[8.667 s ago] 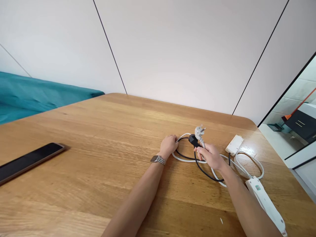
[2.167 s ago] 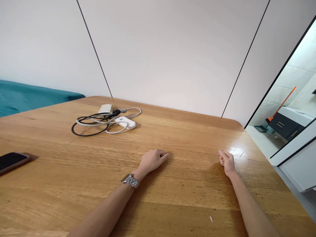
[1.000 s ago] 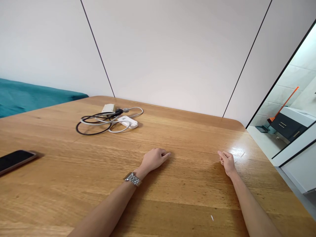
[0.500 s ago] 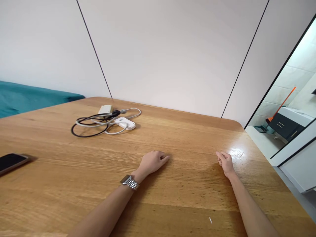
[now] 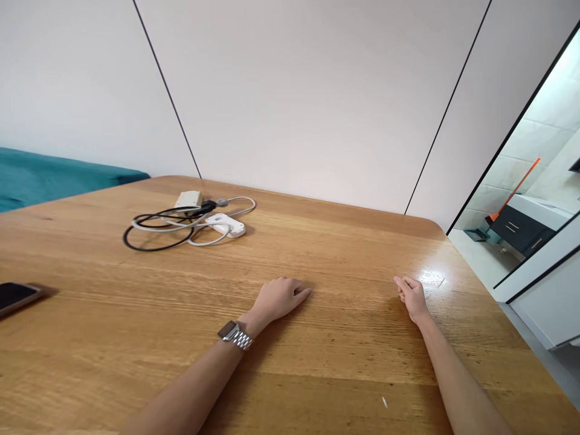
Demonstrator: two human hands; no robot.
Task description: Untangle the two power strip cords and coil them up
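Wooden table (image 5: pixel 326 241), white wall (image 5: pixel 294 96), teal sofa (image 5: pixel 54 179)

Left hand (image 5: pixel 277 299), right hand (image 5: pixel 411 297) on table (image 5: pixel 335 350) — power strip (image 5: pixel 230 226) beyond.

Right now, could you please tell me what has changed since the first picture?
The cables, power strip, off-white box and plugs have moved from the right of the table to its far left. The right hand has let go of the plugs and is curled; the left hand is now apart from the cables. The phone stays at the left.
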